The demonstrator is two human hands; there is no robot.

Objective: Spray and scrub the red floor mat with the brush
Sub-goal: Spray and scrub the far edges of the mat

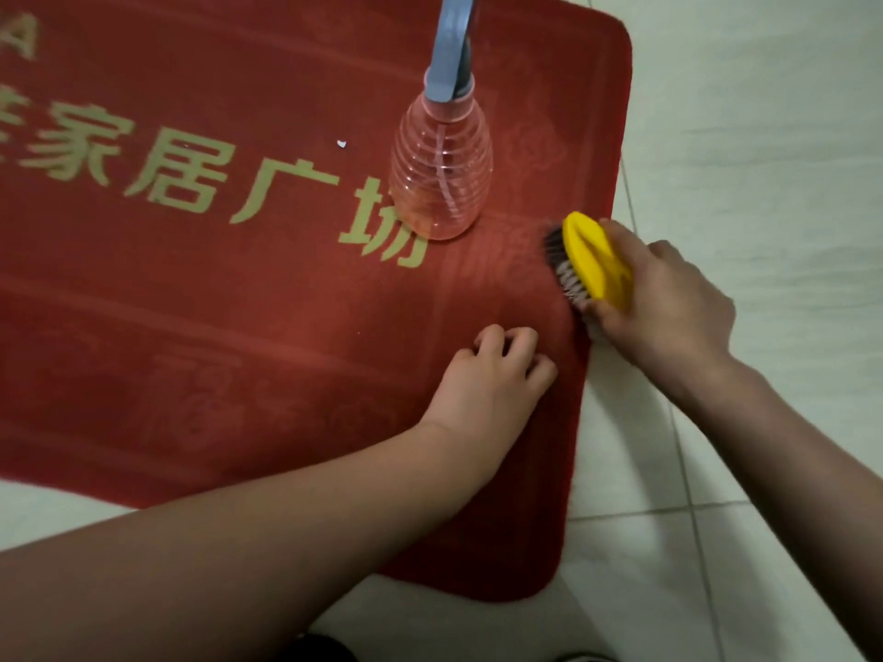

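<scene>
Red floor mat [239, 327] with gold lettering [191, 179] fills the left and centre of your view, lying flat on a pale tiled floor [764, 136]; a small white speck [341, 144] sits on the pile above the characters. Further right, a clear pink-tinted spray bottle [442, 183] stands upright on the mat, its blue-grey trigger head running out of the top of the view, its base touching the last gold character. Your left forearm crosses from the lower left corner, and your left hand [492, 379] rests knuckles-up on the mat near its right edge, fingers curled under against the pile and grasping nothing. Just beside it to the right, the yellow brush [592, 260] sits tilted on the mat's right edge, its dark and white bristles [566, 274] facing left into the pile. Your right hand [669, 303] grips the brush from above, fingers wrapped over its yellow back, the wrist and forearm stretching back over the bare tiles to the lower right.
</scene>
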